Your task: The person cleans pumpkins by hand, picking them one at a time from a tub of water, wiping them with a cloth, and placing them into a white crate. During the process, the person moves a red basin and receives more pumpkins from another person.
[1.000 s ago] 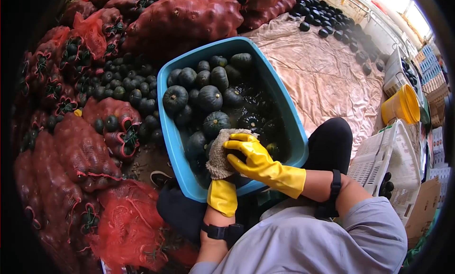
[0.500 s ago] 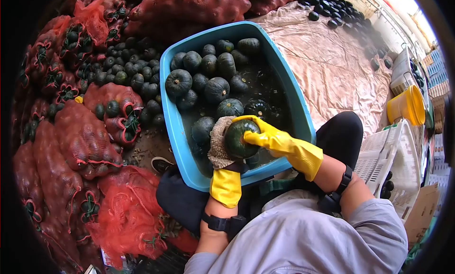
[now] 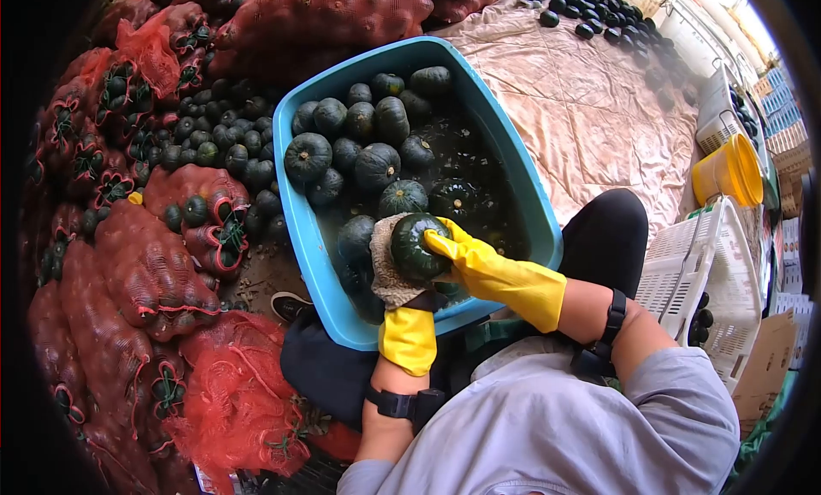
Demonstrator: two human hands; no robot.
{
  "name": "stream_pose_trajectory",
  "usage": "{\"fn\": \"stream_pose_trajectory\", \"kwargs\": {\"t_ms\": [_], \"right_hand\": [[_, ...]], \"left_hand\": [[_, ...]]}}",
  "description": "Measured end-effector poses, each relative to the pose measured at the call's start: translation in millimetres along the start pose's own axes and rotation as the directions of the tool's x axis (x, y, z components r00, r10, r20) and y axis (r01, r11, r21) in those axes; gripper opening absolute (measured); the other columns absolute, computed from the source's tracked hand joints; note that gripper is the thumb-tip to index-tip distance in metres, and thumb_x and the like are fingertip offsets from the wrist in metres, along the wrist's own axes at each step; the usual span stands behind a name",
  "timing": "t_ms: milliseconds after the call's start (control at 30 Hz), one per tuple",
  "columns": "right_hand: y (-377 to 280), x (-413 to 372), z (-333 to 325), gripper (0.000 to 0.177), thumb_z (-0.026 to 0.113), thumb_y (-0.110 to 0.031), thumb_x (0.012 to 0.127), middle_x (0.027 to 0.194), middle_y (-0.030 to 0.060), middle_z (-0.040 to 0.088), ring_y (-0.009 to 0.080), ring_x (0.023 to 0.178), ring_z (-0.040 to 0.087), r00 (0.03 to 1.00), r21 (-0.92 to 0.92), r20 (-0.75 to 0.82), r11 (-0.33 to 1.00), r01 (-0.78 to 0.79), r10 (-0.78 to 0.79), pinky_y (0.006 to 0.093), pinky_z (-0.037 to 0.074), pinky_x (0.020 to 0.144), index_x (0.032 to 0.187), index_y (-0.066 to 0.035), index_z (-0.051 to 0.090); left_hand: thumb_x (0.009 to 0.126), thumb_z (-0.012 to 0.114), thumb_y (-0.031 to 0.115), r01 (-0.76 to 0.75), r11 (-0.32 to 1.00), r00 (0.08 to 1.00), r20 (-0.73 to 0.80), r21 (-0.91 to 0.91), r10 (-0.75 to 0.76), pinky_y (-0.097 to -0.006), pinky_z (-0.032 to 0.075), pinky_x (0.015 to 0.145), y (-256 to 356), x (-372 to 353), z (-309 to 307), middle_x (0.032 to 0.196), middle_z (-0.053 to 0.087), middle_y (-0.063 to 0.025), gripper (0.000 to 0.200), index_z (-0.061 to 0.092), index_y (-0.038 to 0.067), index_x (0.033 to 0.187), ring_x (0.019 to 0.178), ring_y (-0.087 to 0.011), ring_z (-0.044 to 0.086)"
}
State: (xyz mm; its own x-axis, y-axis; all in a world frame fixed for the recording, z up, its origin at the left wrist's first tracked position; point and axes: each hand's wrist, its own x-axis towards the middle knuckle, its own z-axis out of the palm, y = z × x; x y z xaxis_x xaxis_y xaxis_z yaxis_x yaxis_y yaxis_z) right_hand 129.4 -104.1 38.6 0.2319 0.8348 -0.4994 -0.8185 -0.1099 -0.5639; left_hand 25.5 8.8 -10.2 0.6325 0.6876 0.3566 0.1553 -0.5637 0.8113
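Note:
A wet dark green pumpkin point(image 3: 416, 248) is held between my two hands over the near end of a blue tub point(image 3: 301, 230). My left hand point(image 3: 392, 264), in a yellow glove with a beige textured cloth mitt point(image 3: 386, 277) over it, supports the pumpkin from its left side. My right hand point(image 3: 462, 254), in a yellow rubber glove, grips its right side with the thumb on top. Several more green pumpkins point(image 3: 377, 165) sit in the tub's dark water, mostly toward its far left.
Red mesh sacks point(image 3: 154, 264) and a heap of pumpkins point(image 3: 214, 127) lie to the left. A beige sheet point(image 3: 590, 110) spreads behind the tub. At the right stand a yellow bucket point(image 3: 727, 174), white crates point(image 3: 714, 264) and cardboard point(image 3: 764, 362).
The pumpkin has shifted slightly left and turned in my hands. My right hand's grip has changed, its thumb now higher on the pumpkin. The whole view has moved a little.

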Motion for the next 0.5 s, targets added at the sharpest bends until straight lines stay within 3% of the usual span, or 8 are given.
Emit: {"fn": "stream_pose_trajectory", "kwargs": {"t_ms": [33,100,200,267,333,367,467,500], "right_hand": [[6,1,1,0.065,0.079,-0.029,0.101,0.142,0.0144,0.06,0.0243,0.128,0.063,0.995,-0.058,-0.026,0.994,0.093,-0.095,0.0442,0.058,0.103,0.156,-0.015,0.046],[9,15,-18,0.075,0.084,-0.028,0.094,0.14,0.0178,0.061,0.0288,0.127,0.064,0.937,-0.529,0.058,0.786,0.321,-0.344,0.0444,0.057,0.104,0.157,-0.013,0.046],[-43,-11,0,0.09,0.089,-0.022,0.082,0.132,0.0263,0.064,0.0451,0.122,0.063,0.901,-0.941,0.334,-0.045,0.335,-0.277,0.0485,0.044,0.119,0.159,-0.008,0.046],[-44,-8,-6,0.092,0.089,-0.025,0.082,0.136,0.0274,0.064,0.0429,0.125,0.064,0.722,-0.785,0.6,-0.077,0.615,-0.345,0.0446,0.054,0.105,0.161,-0.012,0.045],[-50,-16,-1,0.084,0.088,-0.023,0.088,0.141,0.0223,0.062,0.0385,0.132,0.062,0.978,-0.697,0.202,0.696,0.174,-0.043,0.0452,0.055,0.107,0.16,-0.015,0.045],[-18,-12,1,0.073,0.084,-0.022,0.095,0.146,0.0165,0.058,0.0315,0.134,0.061,0.996,-0.044,0.093,0.999,-0.011,0.015,0.0456,0.055,0.109,0.158,-0.015,0.047],[-20,0,-5,0.076,0.085,-0.023,0.093,0.144,0.0235,0.059,0.0375,0.132,0.064,0.996,-0.373,-0.071,0.928,0.017,-0.046,0.0467,0.055,0.109,0.157,-0.009,0.047],[-32,11,-24,0.083,0.09,-0.026,0.085,0.135,0.0284,0.063,0.0439,0.131,0.063,0.987,-0.898,0.044,0.427,0.107,-0.155,0.0464,0.055,0.107,0.154,-0.004,0.049]], "left_hand": [[0.09,0.078,0.01,0.32,0.774,0.92,-0.014,-0.546,-0.391,-0.0379,0.058,0.101,-2,-5,5,0.12,0.074,-0.0133,0.034,0.067,0.008,0.122,0.109,-0.027,0.073],[0.091,0.077,0.01,0.221,0.957,0.97,-0.062,-0.187,-0.236,-0.0408,0.056,0.105,41,0,-4,0.123,0.074,-0.0136,0.039,0.066,0.009,0.128,0.114,-0.0297,0.073],[0.092,0.076,0.008,0.157,0.973,0.981,0.088,0.166,-0.174,-0.0427,0.056,0.106,69,4,-28,0.126,0.074,-0.0134,0.039,0.067,0.009,0.13,0.117,-0.0308,0.073],[0.091,0.076,0.006,0.249,0.895,0.968,0.132,-0.37,-0.214,-0.0399,0.058,0.101,43,5,-19,0.121,0.074,-0.0123,0.032,0.068,0.007,0.121,0.114,-0.0272,0.073],[0.09,0.076,0.004,0.279,0.717,0.956,0.113,-0.639,-0.272,-0.0366,0.058,0.099,20,0,-14,0.115,0.073,-0.011,0.03,0.067,0.006,0.119,0.109,-0.0237,0.072],[0.09,0.077,0.005,0.194,0.852,0.977,0.018,-0.486,-0.212,-0.0356,0.058,0.101,17,-2,-3,0.115,0.072,-0.0106,0.033,0.067,0.006,0.122,0.108,-0.0241,0.071],[0.093,0.075,0.008,0.37,0.912,0.907,-0.147,-0.177,-0.396,-0.0413,0.057,0.105,64,0,2,0.124,0.074,-0.0109,0.03,0.067,0.008,0.121,0.116,-0.0291,0.071],[0.085,0.083,0.009,0.182,0.981,0.977,-0.123,0.071,-0.172,-0.0413,0.056,0.106,70,3,-8,0.123,0.075,-0.0106,0.041,0.067,0.007,0.123,0.118,-0.0304,0.072]]}}
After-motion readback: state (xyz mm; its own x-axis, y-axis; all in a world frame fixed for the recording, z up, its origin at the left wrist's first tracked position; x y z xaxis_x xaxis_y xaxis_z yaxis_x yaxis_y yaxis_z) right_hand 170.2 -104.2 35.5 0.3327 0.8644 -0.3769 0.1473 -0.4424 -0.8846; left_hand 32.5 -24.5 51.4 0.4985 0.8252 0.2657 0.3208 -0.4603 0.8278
